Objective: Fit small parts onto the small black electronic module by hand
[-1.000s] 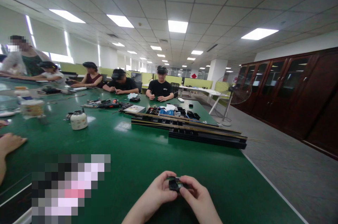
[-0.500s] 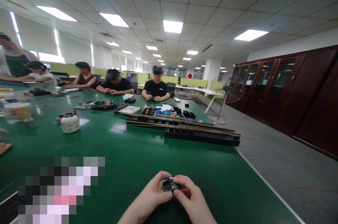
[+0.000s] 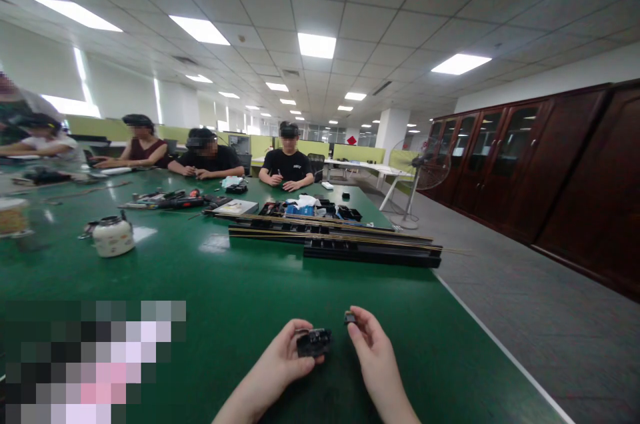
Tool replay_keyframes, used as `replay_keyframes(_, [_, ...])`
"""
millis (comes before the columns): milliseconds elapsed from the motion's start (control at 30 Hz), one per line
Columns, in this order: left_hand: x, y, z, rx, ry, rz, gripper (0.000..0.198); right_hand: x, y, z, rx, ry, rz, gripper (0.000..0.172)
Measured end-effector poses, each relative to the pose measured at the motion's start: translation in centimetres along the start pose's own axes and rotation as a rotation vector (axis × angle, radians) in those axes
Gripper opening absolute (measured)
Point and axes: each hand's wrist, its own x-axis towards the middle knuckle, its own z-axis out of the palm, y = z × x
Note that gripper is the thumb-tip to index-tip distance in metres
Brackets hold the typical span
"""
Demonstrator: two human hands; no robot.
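Observation:
Low in the head view, my left hand [image 3: 285,354] is closed around a small black boxy part [image 3: 313,342], holding it just above the green table [image 3: 240,277]. My right hand [image 3: 373,354] is a little to the right of it, thumb and forefinger pinched on a tiny dark piece [image 3: 350,317]. The two pieces are apart, with a small gap between them.
Long black rails [image 3: 340,241] lie across the table ahead. A white pot [image 3: 113,237] stands at the left, tools and a tray [image 3: 315,209] farther back. Several people sit along the far edge. Wooden cabinets [image 3: 550,164] line the right wall; a fan [image 3: 423,174] stands on the floor.
My hands were together on one black part; now they have drawn apart, the right hand carrying off a tiny piece. The view has drifted right.

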Motion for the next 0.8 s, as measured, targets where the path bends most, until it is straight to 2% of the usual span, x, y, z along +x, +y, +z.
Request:
replay_keyframes(167, [0.1, -0.1, -0.2, 0.031, 0.016, -0.016, 0.046, 0.3, -0.3, -0.8, -0.022, 0.128, -0.022, 0.047])
replay_keyframes(367, [0.1, 0.1, -0.1, 0.066, 0.048, -0.045, 0.045, 0.0, -1.2, -1.7, -0.266, 0.273, -0.078, 0.044])
replay_keyframes(467, [0.0, 0.5, 0.1, 0.075, 0.036, -0.051, 0.043, -0.1, -1.4, -1.8, -0.333, 0.297, -0.122, 0.042])
replay_keyframes(633, [-0.4, 1.4, 0.6, 0.051, 0.015, -0.037, 0.043, -0.2, -1.3, -1.5, -0.374, 0.223, -0.096, 0.04])
replay_keyframes(800, [-0.6, 1.6, 0.9, 0.013, 0.019, -0.049, 0.042, -0.9, -1.4, -0.4, -0.338, -0.019, -0.106, 0.032])
